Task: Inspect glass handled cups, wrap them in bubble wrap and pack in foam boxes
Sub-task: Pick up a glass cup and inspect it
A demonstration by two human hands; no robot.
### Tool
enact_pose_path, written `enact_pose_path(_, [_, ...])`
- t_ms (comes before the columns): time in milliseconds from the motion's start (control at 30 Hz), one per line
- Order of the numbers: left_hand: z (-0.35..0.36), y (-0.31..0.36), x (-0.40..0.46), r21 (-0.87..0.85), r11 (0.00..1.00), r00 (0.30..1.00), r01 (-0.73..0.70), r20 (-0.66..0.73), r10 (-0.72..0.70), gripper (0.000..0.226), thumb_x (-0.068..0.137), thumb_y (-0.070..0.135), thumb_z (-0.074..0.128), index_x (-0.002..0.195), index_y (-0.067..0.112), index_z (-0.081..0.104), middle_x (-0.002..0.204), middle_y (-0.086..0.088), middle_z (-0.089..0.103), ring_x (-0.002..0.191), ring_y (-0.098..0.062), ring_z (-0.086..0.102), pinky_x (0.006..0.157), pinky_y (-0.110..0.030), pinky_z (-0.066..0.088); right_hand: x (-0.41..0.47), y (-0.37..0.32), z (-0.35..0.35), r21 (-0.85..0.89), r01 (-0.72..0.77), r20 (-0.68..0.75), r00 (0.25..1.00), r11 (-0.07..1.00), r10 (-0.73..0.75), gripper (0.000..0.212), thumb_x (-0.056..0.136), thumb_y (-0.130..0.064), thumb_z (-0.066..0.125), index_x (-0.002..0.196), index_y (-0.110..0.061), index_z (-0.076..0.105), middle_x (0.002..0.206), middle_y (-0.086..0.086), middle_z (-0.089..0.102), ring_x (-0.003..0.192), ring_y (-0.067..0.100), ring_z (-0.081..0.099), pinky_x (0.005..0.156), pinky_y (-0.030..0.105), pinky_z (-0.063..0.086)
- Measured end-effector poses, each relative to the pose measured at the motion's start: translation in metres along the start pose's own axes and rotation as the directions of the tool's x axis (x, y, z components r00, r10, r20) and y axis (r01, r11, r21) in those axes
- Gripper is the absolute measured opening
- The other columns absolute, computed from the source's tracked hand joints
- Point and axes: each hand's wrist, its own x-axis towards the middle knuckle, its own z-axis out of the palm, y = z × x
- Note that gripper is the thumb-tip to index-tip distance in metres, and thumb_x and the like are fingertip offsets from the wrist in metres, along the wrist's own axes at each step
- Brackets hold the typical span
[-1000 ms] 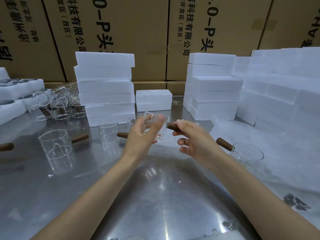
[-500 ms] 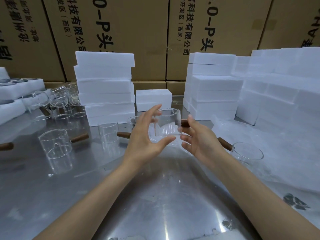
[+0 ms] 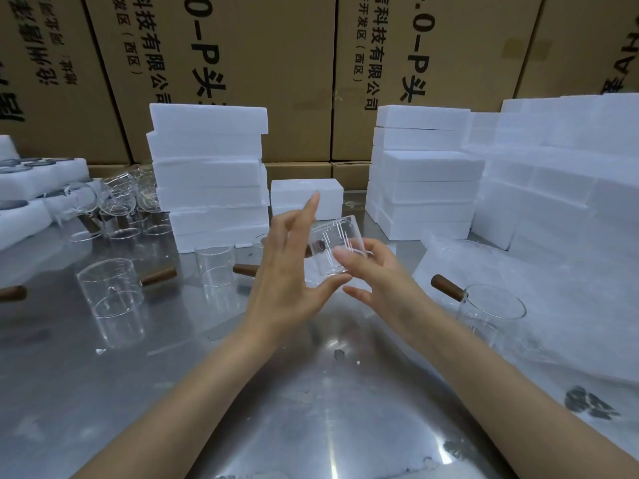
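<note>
Glass cup (image 3: 337, 245) held up off our steel table (image 3: 173, 392): left hand (image 3: 288, 271) cradling it with spread fingers, right hand (image 3: 377, 271) pinching it.

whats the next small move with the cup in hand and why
Probably keep turning the glass cup between both hands to finish checking it, then lower it to the bubble wrap on the right. It is held in the air, bare, tilted on its side.
</note>
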Motion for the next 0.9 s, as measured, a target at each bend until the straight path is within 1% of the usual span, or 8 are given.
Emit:
enact_pose_path(133, [-0.003, -0.003, 0.001, -0.068, 0.994, 0.996, 0.08, 0.047, -0.077, 0.102, 0.07, 0.041, 0.082, 0.148, 0.025, 0.017, 0.143, 0.004, 0.034, 0.134, -0.015, 0.037, 0.108, -0.049, 0.038, 0.0, -0.003, -0.004, 0.177, -0.071, 0.031, 0.997, 0.982, 0.067, 0.055, 0.063, -0.055, 0.072, 0.108, -0.025, 0.062, 0.109, -0.002, 0.067, 0.103, 0.011, 0.063, 0.084, 0.03, 0.05])
enact_pose_path(200, [-0.003, -0.003, 0.0, -0.048, 0.992, 0.993, 0.112, 0.049, -0.11, 0.097, 0.069, 0.044, 0.081, 0.144, 0.027, 0.022, 0.147, 0.004, 0.035, 0.135, -0.018, 0.037, 0.108, -0.055, 0.036, 0.0, -0.005, -0.005, 0.229, -0.098, 0.074, 0.994, 0.969, 0.083, 0.049, 0.068, -0.054, 0.069, 0.109, -0.028, 0.064, 0.109, -0.002, 0.07, 0.105, 0.012, 0.063, 0.085, 0.031, 0.049])
enact_pose_path(333, [-0.003, -0.004, 0.001, -0.034, 0.996, 0.996, 0.087, 0.02, -0.086, 0.075, 0.074, 0.038, 0.08, 0.137, 0.025, 0.04, 0.13, 0.014, 0.043, 0.125, -0.019, 0.048, 0.102, -0.056, 0.041, 0.0, -0.005, -0.006, 0.25, -0.101, 0.127, 0.989, 0.963, 0.071, 0.054, 0.072, -0.053, 0.06, 0.118, -0.025, 0.061, 0.111, -0.001, 0.07, 0.108, 0.014, 0.063, 0.091, 0.036, 0.045])
enact_pose_path(433, [-0.004, -0.005, 0.003, 0.0, 0.999, 0.998, 0.052, -0.035, -0.052, 0.066, 0.075, 0.04, 0.075, 0.133, 0.019, 0.05, 0.126, 0.005, 0.055, 0.117, -0.019, 0.053, 0.098, -0.055, 0.046, 0.001, -0.004, -0.005, 0.238, -0.089, 0.139, 0.989, 0.967, 0.057, 0.055, 0.073, -0.055, 0.057, 0.12, -0.026, 0.06, 0.113, -0.005, 0.069, 0.107, 0.01, 0.063, 0.093, 0.036, 0.044])
enact_pose_path(567, [-0.004, -0.008, 0.002, 0.061, 0.998, 0.998, -0.004, -0.059, 0.007, 0.066, 0.074, 0.036, 0.079, 0.133, 0.02, 0.052, 0.124, 0.003, 0.059, 0.113, -0.018, 0.055, 0.094, -0.054, 0.048, 0.001, -0.004, -0.002, 0.123, -0.039, 0.08, 0.996, 0.992, 0.03, 0.054, 0.069, -0.062, 0.066, 0.115, -0.036, 0.055, 0.118, -0.015, 0.06, 0.109, 0.004, 0.057, 0.084, 0.027, 0.047])
enact_pose_path(667, [-0.003, -0.007, 0.001, 0.077, 0.997, 0.999, -0.017, -0.05, 0.021, 0.066, 0.074, 0.033, 0.081, 0.132, 0.018, 0.054, 0.123, 0.0, 0.06, 0.112, -0.018, 0.055, 0.093, -0.052, 0.049, 0.001, 0.0, -0.001, 0.027, 0.013, 0.047, 0.999, 1.0, -0.014, 0.077, 0.063, -0.059, 0.071, 0.13, -0.034, 0.044, 0.123, -0.015, 0.052, 0.112, 0.004, 0.054, 0.091, 0.03, 0.048])
enact_pose_path(767, [-0.004, -0.003, 0.002, 0.062, 0.998, 0.998, -0.011, -0.056, 0.014, 0.074, 0.074, 0.037, 0.079, 0.138, 0.018, 0.046, 0.131, -0.003, 0.055, 0.119, -0.02, 0.052, 0.096, -0.054, 0.047, 0.001, 0.001, -0.002, -0.014, 0.022, -0.008, 1.0, 1.0, -0.022, 0.078, 0.06, -0.056, 0.074, 0.129, -0.031, 0.045, 0.123, -0.009, 0.052, 0.113, 0.007, 0.055, 0.095, 0.033, 0.048])
enact_pose_path(900, [-0.007, 0.003, 0.002, -0.065, 0.996, 0.998, 0.056, -0.037, -0.058, 0.1, 0.067, 0.052, 0.079, 0.143, 0.023, 0.021, 0.149, 0.005, 0.03, 0.136, -0.017, 0.038, 0.105, -0.047, 0.043, 0.002, -0.002, -0.003, 0.131, -0.04, -0.027, 0.999, 0.991, 0.044, 0.049, 0.07, -0.052, 0.07, 0.108, -0.022, 0.06, 0.11, -0.001, 0.061, 0.106, 0.014, 0.06, 0.088, 0.033, 0.05])
